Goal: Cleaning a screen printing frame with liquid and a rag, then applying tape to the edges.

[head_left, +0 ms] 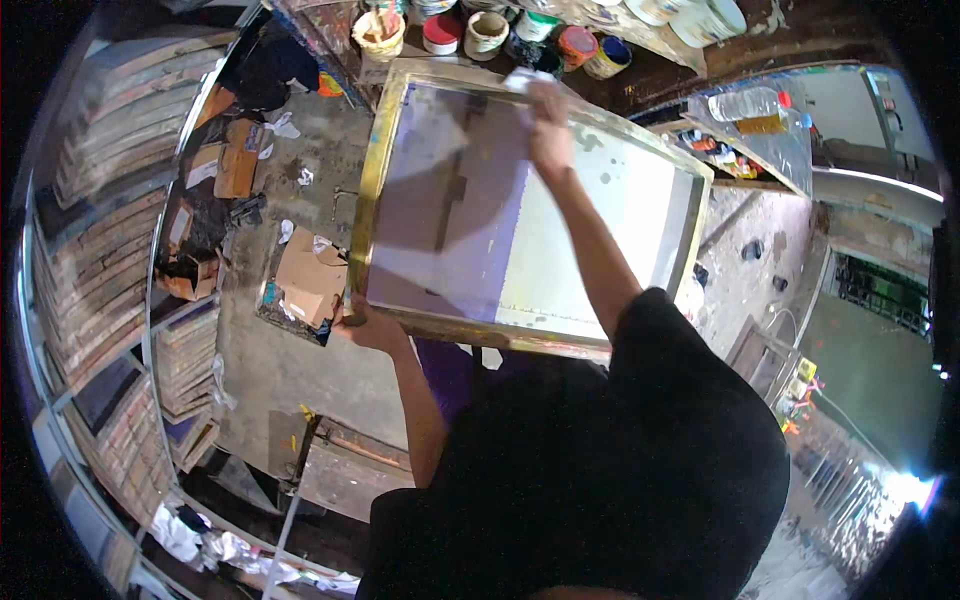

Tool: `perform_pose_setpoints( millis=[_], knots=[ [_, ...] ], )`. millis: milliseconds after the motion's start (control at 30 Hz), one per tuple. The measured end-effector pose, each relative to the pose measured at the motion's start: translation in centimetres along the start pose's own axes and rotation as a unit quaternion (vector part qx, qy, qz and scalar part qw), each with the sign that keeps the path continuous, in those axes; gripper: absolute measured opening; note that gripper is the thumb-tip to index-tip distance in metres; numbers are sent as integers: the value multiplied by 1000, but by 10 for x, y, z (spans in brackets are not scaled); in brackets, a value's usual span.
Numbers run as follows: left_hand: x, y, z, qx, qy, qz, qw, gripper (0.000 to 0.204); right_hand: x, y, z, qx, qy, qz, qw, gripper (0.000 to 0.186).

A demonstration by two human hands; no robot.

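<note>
A large wooden screen-printing frame [366, 200] is held up in front of my body, tilted. Its mesh is purple on the left part and pale whitish on the right, with grey blotches near the top. My left hand [372, 328] grips the frame at its lower left corner. At the top edge, my right hand [548, 125] is closed on a crumpled white cloth or paper [524, 80], slightly blurred by motion. The wad lies against the frame's top bar, and the arm's shadow falls over the purple area.
Paint tubs [487, 35] line a shelf beyond the frame. Plastic bottles [745, 104] lie on a ledge at the right. An open cardboard box [308, 272] and scraps lie on the floor at left. Racks of stacked frames [110, 280] fill the far left; a wooden table [355, 470] stands lower left.
</note>
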State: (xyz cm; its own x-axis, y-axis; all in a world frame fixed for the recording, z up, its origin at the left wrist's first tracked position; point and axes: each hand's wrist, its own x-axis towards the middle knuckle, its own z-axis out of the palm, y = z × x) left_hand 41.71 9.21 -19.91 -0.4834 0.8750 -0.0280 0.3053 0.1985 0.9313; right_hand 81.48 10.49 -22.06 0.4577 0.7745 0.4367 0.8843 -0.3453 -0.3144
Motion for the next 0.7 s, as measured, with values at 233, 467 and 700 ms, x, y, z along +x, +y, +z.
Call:
perform_pose_setpoints(
  millis=[233, 467, 700],
  knots=[
    [5, -25, -3, -12, 7, 59, 998, 34, -54, 85, -49, -37, 117, 100, 987, 67],
    [4, 0, 7, 40, 9, 53, 998, 33, 17, -32, 10, 168, -88, 39, 981, 67],
    [4, -5, 3, -13, 28, 86, 996, 38, -76, 72, -79, -86, 69, 182, 977, 65]
  ],
)
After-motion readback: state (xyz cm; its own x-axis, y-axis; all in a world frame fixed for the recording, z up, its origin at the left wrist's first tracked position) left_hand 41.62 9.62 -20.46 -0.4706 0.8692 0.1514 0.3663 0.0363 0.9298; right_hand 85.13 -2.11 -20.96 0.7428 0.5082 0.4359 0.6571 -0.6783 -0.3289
